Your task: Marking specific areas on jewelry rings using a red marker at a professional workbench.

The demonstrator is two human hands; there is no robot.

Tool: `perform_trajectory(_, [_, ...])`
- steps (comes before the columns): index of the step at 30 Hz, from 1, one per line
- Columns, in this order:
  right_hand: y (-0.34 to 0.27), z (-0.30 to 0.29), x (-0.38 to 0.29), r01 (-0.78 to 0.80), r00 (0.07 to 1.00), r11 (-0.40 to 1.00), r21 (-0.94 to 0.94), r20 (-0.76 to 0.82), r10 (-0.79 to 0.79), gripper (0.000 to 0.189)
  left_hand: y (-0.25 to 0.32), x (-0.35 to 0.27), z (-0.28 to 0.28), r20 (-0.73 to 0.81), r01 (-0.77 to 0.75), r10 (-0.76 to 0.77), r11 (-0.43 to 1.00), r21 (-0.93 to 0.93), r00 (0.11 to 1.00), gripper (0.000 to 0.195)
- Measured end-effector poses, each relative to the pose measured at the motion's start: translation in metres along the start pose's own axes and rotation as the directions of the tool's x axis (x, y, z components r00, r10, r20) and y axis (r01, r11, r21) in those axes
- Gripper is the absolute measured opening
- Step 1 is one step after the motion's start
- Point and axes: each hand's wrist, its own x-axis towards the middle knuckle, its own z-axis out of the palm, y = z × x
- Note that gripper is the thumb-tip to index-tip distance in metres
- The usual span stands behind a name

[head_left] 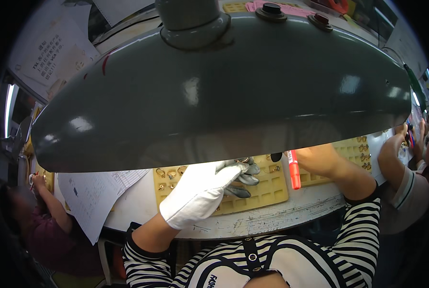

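Observation:
My left hand (198, 194) wears a white glove with grey fingertips and is over a yellow compartment tray (268, 199). Between its thumb and fingers it pinches a small metal ring (241, 160), partly covered by the lamp's edge. Bare, my right hand (310, 158) comes in from the right, its fingers hidden beneath the lamp hood. Against it slants a red-capped marker (294, 171), and a small black object (276, 157) shows just left of that. Whether my hidden fingers grip either one cannot be seen. Several rings (172, 174) stand in the tray's slots.
A large grey lamp hood (221, 90) blocks the bench's middle. More rings fill a second yellow tray (338, 149) at right. Printed sheets (88, 198) overhang the bench at left. A ruler (283, 221) lies along the front edge. Other people (52, 230) sit at both sides.

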Motion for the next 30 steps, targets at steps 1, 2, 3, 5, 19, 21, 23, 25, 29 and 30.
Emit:
perform_trajectory(1, [-0.001, 0.000, 0.001, 0.000, 1.000, 1.000, 0.000, 0.000, 0.000, 0.014, -0.001, 0.000, 0.000, 0.000, 0.001, -0.001, 1.000, 0.000, 1.000, 0.032])
perform_trajectory(2, [-0.003, 0.000, 0.003, 0.067, 0.996, 0.998, 0.021, -0.064, -0.066, 0.012, -0.001, 0.000, -0.001, 0.010, -0.002, 0.002, 1.000, -0.014, 1.000, 0.032])
perform_trajectory(3, [-0.005, 0.000, 0.005, 0.134, 0.983, 0.990, 0.037, -0.128, -0.129, 0.011, -0.003, 0.001, -0.002, 0.021, -0.005, 0.005, 1.000, -0.029, 1.000, 0.032])
perform_trajectory(5, [-0.007, 0.000, 0.004, 0.045, 0.997, 0.973, 0.225, -0.073, -0.030, 0.010, -0.008, 0.003, -0.006, 0.012, -0.010, 0.009, 0.996, 0.089, 1.000, 0.032])
perform_trajectory(19, [-0.019, 0.001, 0.000, -0.131, 0.981, 0.970, 0.203, 0.168, 0.097, 0.023, -0.006, 0.000, 0.000, 0.048, -0.008, 0.012, 0.997, -0.074, 0.999, 0.036])
perform_trajectory(21, [-0.029, -0.004, 0.002, -0.269, 0.941, 0.928, 0.259, 0.278, 0.195, 0.025, -0.003, 0.001, 0.001, 0.055, 0.026, -0.023, 0.998, -0.057, 0.998, 0.035])
perform_trajectory(23, [-0.038, -0.012, 0.004, -0.347, 0.896, 0.905, 0.248, 0.372, 0.242, 0.024, -0.004, 0.000, 0.000, 0.021, 0.010, -0.011, 0.998, 0.060, 1.000, 0.031])
perform_trajectory(25, [-0.045, -0.015, 0.009, -0.447, 0.863, 0.848, 0.285, 0.388, 0.324, 0.024, -0.003, 0.001, -0.002, -0.008, 0.018, -0.017, 0.994, 0.106, 1.000, 0.031])
perform_trajectory(29, [-0.019, -0.002, 0.004, -0.310, 0.933, 0.857, 0.412, 0.307, 0.190, 0.024, 0.006, -0.002, 0.000, -0.119, 0.013, 0.019, 0.965, 0.261, 0.993, 0.029])
perform_trajectory(30, [-0.018, 0.001, 0.008, -0.356, 0.919, 0.760, 0.544, 0.352, 0.179, 0.025, 0.004, 0.001, -0.003, -0.093, -0.067, 0.110, 0.923, 0.379, 0.990, 0.029])
